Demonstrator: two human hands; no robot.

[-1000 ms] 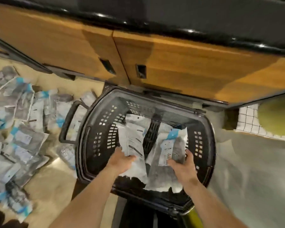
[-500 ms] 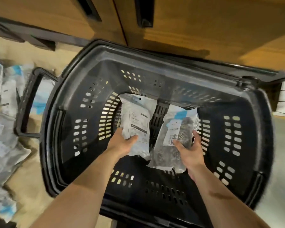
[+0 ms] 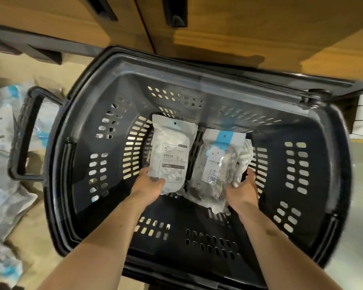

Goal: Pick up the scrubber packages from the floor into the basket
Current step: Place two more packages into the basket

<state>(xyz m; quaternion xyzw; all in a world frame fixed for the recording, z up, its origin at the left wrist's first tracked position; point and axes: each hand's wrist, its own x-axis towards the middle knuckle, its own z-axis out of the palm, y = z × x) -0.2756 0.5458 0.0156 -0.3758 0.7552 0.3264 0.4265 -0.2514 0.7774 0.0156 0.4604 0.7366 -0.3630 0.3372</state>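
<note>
Left hand [image 3: 150,183] grips the near end of a pale grey plastic scrubber pouch [image 3: 172,151] w/ a printed label, thumb on top, fingers tucked under. Right hand [image 3: 242,191] clasps a clear plastic pouch [image 3: 218,164] w/ a blue band and a dark wiry scrubber inside, fingers curled round its lower right corner. Poss. a 2nd white pack behind that one, can't tell for sure. Both pouches are down inside the black slotted plastic basket [image 3: 197,65], side by side approx. mid-bottom, tops pointing at the far wall; touching the bottom or just over it, can't say. Prob. held by the near ends so they go in flat and neat rather than tossed. Neither is let go yet, I'd judge. Black loop handle [image 3: 23,132] is folded out to the left, leaving the mouth clear for both arms. Lots more scrubber packs [image 3: 0,185] lie heaped on the tan floor just left of it, so it's early in the job. Brown wooden cabinet doors [image 3: 239,28] stand right behind the basket.
</note>
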